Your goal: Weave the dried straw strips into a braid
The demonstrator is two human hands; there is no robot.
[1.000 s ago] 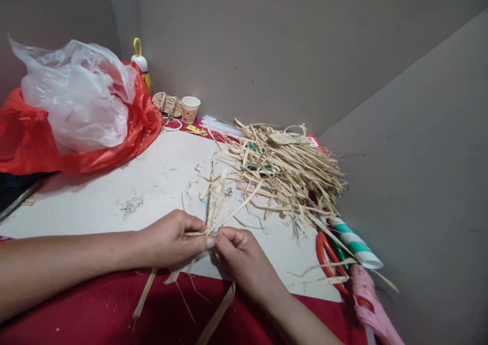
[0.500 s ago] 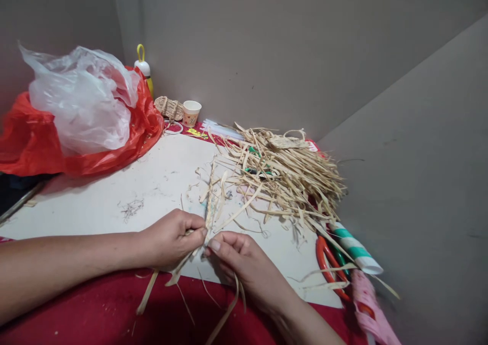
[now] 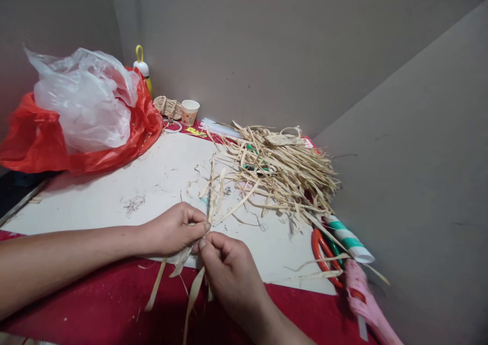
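A narrow braid of dried straw (image 3: 211,192) runs away from me across the white board. My left hand (image 3: 179,229) pinches its near end between thumb and forefinger. Just below, my right hand (image 3: 224,258) is closed on loose straw strands, its thumb and fingertips almost touching the left thumb. A flat straw strip (image 3: 194,290) hangs down from under the right hand, and another strip (image 3: 156,286) dangles below the left. The exact crossing of the strands is hidden by my fingers.
Beyond my hands lies a large bundle of dried straw (image 3: 297,167). Orange-handled scissors (image 3: 317,248), a green-striped roll (image 3: 351,241) and a pink-wrapped object (image 3: 358,294) are at right. Red and clear plastic bags (image 3: 148,131) fill the left; a paper cup (image 3: 189,114) stands behind.
My right hand has moved left and slightly down, below the left thumb. The strip hanging from it has swung left. The view has shifted slightly.
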